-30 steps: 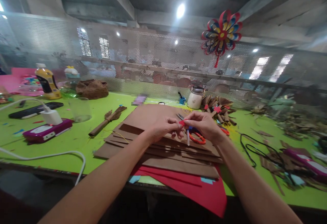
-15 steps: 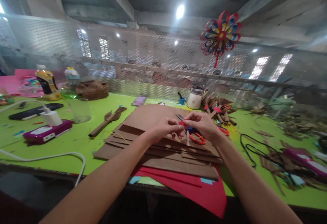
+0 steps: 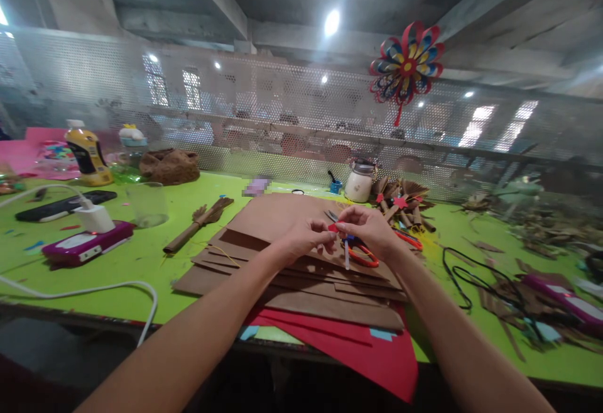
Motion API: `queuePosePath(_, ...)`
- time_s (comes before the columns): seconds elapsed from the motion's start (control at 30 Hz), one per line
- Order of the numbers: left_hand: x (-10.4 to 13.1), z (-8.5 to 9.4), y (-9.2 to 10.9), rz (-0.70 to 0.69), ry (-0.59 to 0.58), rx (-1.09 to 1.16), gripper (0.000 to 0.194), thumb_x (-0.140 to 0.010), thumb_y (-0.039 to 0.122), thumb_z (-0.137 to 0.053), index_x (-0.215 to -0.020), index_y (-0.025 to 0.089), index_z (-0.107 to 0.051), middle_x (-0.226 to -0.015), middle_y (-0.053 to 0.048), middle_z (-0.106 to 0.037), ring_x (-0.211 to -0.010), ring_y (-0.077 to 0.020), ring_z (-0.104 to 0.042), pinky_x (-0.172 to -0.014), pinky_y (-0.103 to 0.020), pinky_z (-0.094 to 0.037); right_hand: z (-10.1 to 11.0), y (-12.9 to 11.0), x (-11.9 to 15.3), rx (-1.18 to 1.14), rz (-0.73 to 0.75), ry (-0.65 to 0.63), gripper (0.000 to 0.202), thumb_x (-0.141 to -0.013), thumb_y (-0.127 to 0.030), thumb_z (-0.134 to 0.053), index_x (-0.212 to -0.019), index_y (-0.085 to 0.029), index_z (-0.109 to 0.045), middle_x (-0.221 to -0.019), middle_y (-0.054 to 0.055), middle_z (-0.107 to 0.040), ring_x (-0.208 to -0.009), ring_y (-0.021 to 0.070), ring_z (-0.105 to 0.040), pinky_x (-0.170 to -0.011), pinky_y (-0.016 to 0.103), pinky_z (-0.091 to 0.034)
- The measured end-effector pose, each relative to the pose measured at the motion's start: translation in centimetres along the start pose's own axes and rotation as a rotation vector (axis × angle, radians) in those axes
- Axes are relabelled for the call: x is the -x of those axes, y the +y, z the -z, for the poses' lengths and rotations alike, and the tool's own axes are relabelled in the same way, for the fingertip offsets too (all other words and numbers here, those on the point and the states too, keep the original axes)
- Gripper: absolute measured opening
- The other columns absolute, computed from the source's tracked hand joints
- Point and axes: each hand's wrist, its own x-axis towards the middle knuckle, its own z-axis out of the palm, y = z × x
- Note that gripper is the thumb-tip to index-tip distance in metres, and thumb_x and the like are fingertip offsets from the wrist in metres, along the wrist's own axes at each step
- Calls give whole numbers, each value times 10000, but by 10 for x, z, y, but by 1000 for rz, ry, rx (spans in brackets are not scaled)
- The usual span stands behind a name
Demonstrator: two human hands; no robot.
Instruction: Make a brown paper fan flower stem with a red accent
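Observation:
Between my two hands is a small red paper piece [image 3: 333, 227], pinched from both sides. My left hand [image 3: 308, 237] grips its left edge with thumb and forefinger. My right hand [image 3: 370, 231] holds the other side, fingertips nearly meeting the left ones. Under my right hand lie scissors with orange-red handles [image 3: 365, 256], their blades pointing up and left. A thin white stick [image 3: 347, 256] shows just below the fingers; what it belongs to I cannot tell. Beneath everything is a stack of brown paper sheets [image 3: 282, 212], with red paper [image 3: 391, 369] under its near edge.
A rolled brown paper bundle [image 3: 191, 231] lies left of the stack. Further left are a clear cup [image 3: 148, 205], a purple power strip [image 3: 89, 243] and a phone [image 3: 66, 204]. A white jar [image 3: 358, 181] and paper bundles with red stars [image 3: 400, 202] stand behind. A black cord [image 3: 455, 275] lies right.
Both hands stay almost in place, still pinching the red piece. The fingertips have shifted very slightly to the left, and more of the red piece shows between them.

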Motion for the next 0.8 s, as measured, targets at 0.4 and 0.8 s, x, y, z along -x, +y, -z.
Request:
queuePosePath(0.4, -2, 2, -5, 0, 4, 41, 295, -675, 400, -642, -674, 115, -565, -575, -18, -590, -533, -90, -527, -496, -206, -352, -2, 6, -4, 77, 48, 60, 253, -617, -320, -700, -753, -152, -568, -622, -3, -598, -551, 105, -556, -554, 265, -474)
queuePosePath(0.8, -4, 2, -9, -14, -34, 41, 296, -684, 410, -636, -687, 128, -547, -573, -1, -563, -532, -82, -493, -515, -210, -339, -8, 5, -4, 49, 13, 89, 423, -622, -298, -693, -963, -169, -480, -612, -29, -590, -498, 97, -530, -514, 248, -426)
